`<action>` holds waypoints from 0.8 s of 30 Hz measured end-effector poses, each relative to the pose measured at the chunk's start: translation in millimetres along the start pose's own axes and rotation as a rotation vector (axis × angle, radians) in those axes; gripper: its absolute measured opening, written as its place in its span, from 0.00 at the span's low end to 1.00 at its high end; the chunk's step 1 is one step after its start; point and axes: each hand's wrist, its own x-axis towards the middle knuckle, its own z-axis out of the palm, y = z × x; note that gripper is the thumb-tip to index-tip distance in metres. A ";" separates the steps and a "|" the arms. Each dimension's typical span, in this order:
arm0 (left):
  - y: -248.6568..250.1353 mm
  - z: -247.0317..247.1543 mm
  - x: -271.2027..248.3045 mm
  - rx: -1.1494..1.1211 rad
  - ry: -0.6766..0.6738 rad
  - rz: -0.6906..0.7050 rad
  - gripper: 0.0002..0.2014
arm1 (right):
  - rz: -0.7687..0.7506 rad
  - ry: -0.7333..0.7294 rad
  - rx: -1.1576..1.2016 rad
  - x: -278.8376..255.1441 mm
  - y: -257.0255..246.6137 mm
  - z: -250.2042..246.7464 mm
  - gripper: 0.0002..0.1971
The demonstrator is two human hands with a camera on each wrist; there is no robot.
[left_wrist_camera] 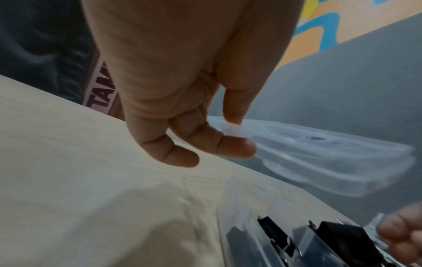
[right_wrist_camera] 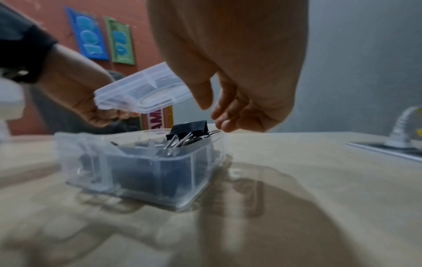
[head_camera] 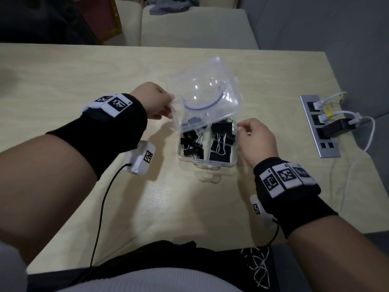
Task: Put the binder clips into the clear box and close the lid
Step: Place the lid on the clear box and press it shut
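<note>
A clear plastic box (head_camera: 207,163) sits mid-table with several black binder clips (head_camera: 221,142) in its two compartments. Its clear lid (head_camera: 202,91) is tilted up over the far half of the box. My left hand (head_camera: 166,106) pinches the lid's left edge between thumb and fingers (left_wrist_camera: 235,146). In the right wrist view the lid (right_wrist_camera: 141,94) hangs slanted above the box (right_wrist_camera: 160,173), and one clip (right_wrist_camera: 191,128) pokes above the rim. My right hand (head_camera: 242,126) hovers at the box's right rim with fingers (right_wrist_camera: 219,115) loosely curled, holding nothing I can see.
A metal socket panel (head_camera: 320,125) is set into the wooden table (head_camera: 84,70) at the right, with white cables and a black adapter (head_camera: 336,128) plugged in. Pale chairs (head_camera: 195,28) stand beyond the far edge. Black cords hang from my wrist cameras.
</note>
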 end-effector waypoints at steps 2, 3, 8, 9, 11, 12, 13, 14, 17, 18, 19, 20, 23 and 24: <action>1.6 -2.6 0.0 -0.047 0.074 -0.012 0.15 | -0.118 -0.059 -0.116 -0.8 -2.9 5.1 0.15; 2.1 -3.5 0.0 -0.058 0.105 -0.022 0.15 | -0.164 -0.099 -0.193 -1.3 -5.4 6.8 0.19; -0.5 -6.0 0.4 -0.076 0.189 -0.096 0.15 | -0.243 -0.142 -0.473 0.6 -14.8 11.6 0.25; -1.6 -6.6 0.5 -0.074 0.193 -0.105 0.15 | -0.248 -0.136 -0.481 2.2 -15.4 11.5 0.24; -3.8 -7.9 0.8 -0.074 0.189 -0.116 0.16 | -0.232 -0.157 -0.483 6.6 -16.4 10.8 0.20; -4.7 -8.5 1.1 -0.073 0.187 -0.122 0.16 | -0.215 -0.179 -0.472 9.0 -16.9 10.1 0.18; -5.3 -8.9 1.5 -0.071 0.185 -0.125 0.16 | -0.196 -0.202 -0.448 10.9 -17.6 9.1 0.17; -5.7 -9.3 1.6 -0.069 0.184 -0.128 0.16 | -0.184 -0.213 -0.410 12.6 -18.5 7.8 0.15; -6.4 -9.4 2.2 -0.057 0.172 -0.133 0.17 | -0.189 -0.163 -0.271 20.8 -22.8 2.6 0.10; -6.5 -9.4 2.5 -0.049 0.169 -0.133 0.17 | -0.192 -0.150 -0.240 23.8 -25.0 1.1 0.09; -6.5 -9.0 2.6 -0.044 0.166 -0.135 0.17 | -0.183 -0.146 -0.217 26.6 -26.9 0.4 0.08; -6.6 -8.7 2.6 -0.041 0.165 -0.141 0.17 | -0.164 -0.143 -0.182 29.4 -28.2 0.5 0.07; -7.1 -7.9 2.7 -0.045 0.162 -0.149 0.17 | -0.072 -0.087 -0.023 36.3 -29.8 4.5 0.07; -7.6 -7.8 2.7 -0.045 0.163 -0.147 0.17 | -0.062 -0.052 0.001 37.9 -29.6 6.0 0.07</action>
